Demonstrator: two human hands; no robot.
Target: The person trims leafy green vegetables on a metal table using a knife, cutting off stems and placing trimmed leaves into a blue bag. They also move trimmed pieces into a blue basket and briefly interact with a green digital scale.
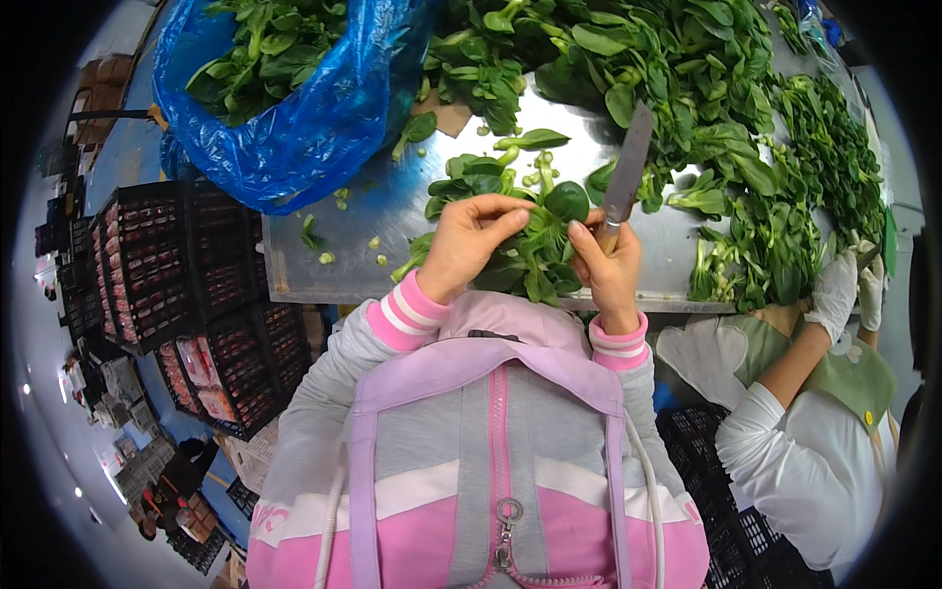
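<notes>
My right hand (611, 269) grips a knife (628, 173) by its light wooden handle, with the blade pointing up and away from me. Its thumb and fingertips also rest against a leafy green (543, 228) that looks like bok choy. From the other side, my left hand (471, 239) pinches this plant between thumb and forefinger. Both hands are above the near edge of a metal table (662, 276). Just beyond them lie loose greens (471, 177) and small cut stem ends. Part of the plant is hidden behind my fingers.
An open blue plastic bag (294, 162) holding greens stands at the far left. A large heap of greens (662, 66) covers the back and right. Stacked black crates (154, 258) with packs are at left. A co-worker's gloved hand (835, 294) is at the right.
</notes>
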